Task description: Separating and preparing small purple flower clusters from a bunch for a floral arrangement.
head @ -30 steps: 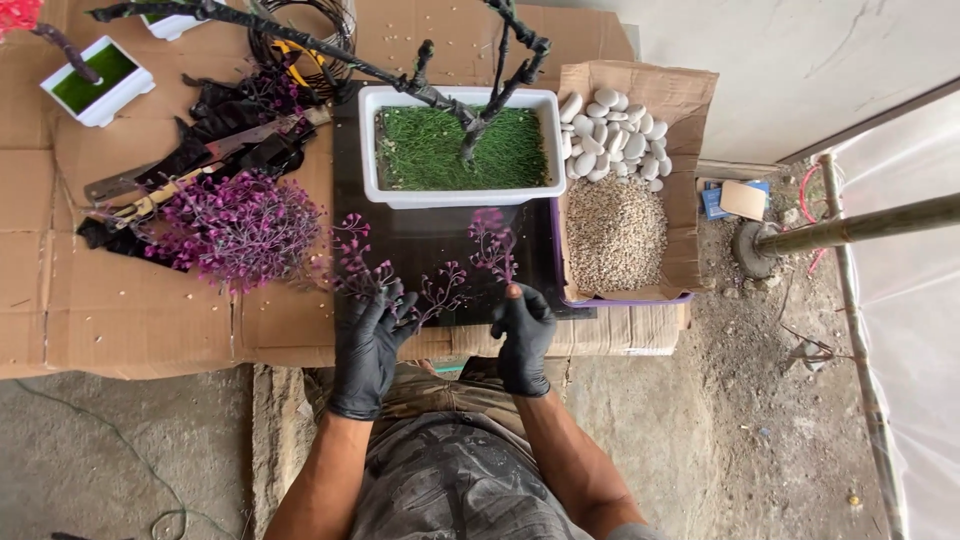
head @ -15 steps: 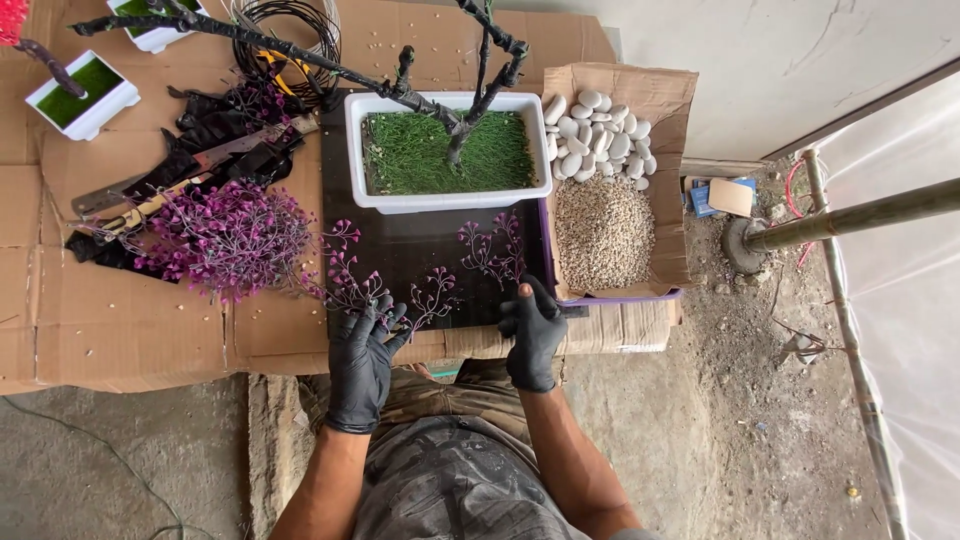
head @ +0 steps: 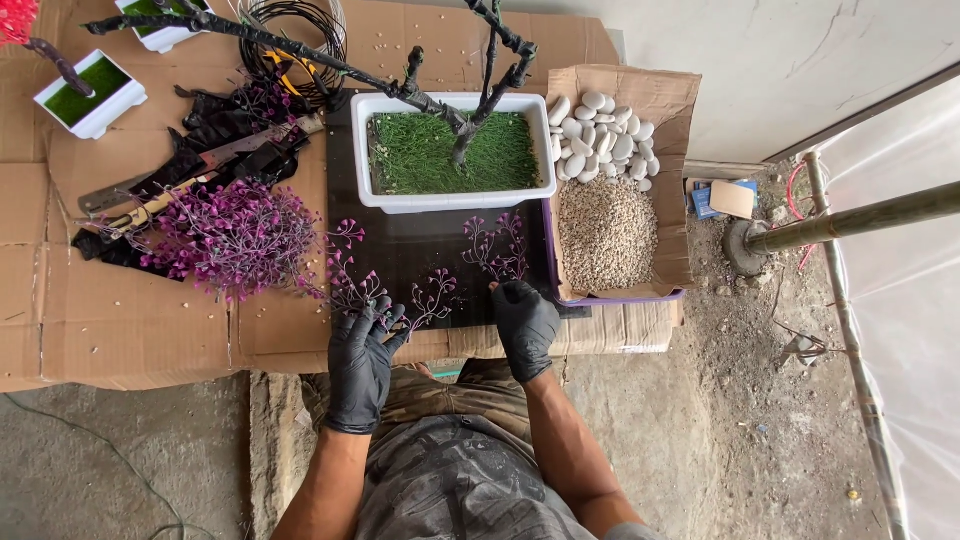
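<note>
Flattened brown cardboard sheets are covering the work surface, w/ a dark glossy rectangular board lying on top in the middle. At the far edge of that board a white rectangular plastic planter is sitting, filled w/ green fake grass and carrying a bare dark artificial tree trunk whose long branch is stretching off to the left. Just right of the board, an open brown cardboard box is holding white smooth pebbles at the far end and fine tan gravel nearer the person. Left of the board, a big heap of purple artificial foliage sprigs is lying on the cardboard, beside some dark scraps and long flat tools; can't tell exactly what those are. Two smaller white planters w/ green tops are sitting at the far left. Both hands are in black gloves. The left hand is closed round a bunch of small purple sprigs, stems pinched in the fingers, tips fanning out over the board's near left edge. The right hand is gripping the stem of a single purple sprig, which is standing up over the board's near right part, close to the box.
</note>
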